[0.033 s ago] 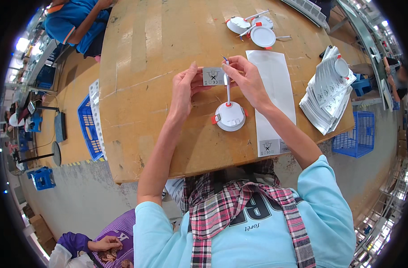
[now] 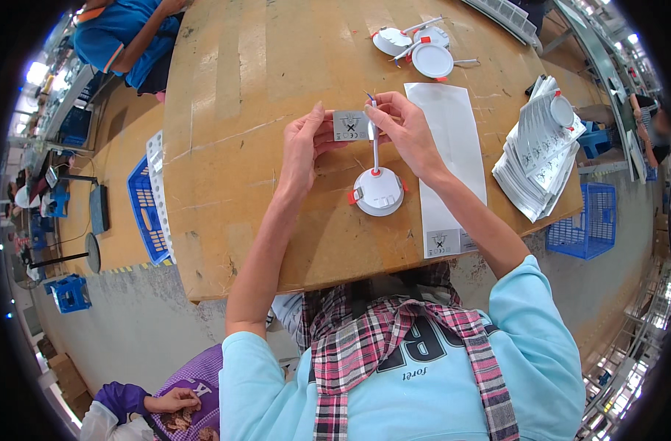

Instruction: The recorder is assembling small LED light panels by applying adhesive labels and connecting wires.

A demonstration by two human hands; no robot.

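Observation:
A silver-grey printed label [image 2: 349, 126] is held at its left end by my left hand [image 2: 303, 145], thumb on top and fingers behind. Its right end meets the white cable of a round white downlight [image 2: 379, 192], which lies on the table with red-tipped clips at its sides. My right hand [image 2: 403, 131] pinches the cable's upper end beside the label, where a blue wire tip sticks out. To the right, under my right forearm, lies a white label sheet [image 2: 453, 158] with grey labels left at its near end.
Several more downlights [image 2: 432, 59] sit at the table's far side. A thick stack of label sheets [image 2: 535, 158] with a downlight [image 2: 561, 111] on top is at the right. Blue crates [image 2: 146, 209] flank the table. One person [image 2: 133, 44] is at far left, another person's hand [image 2: 175, 400] at lower left.

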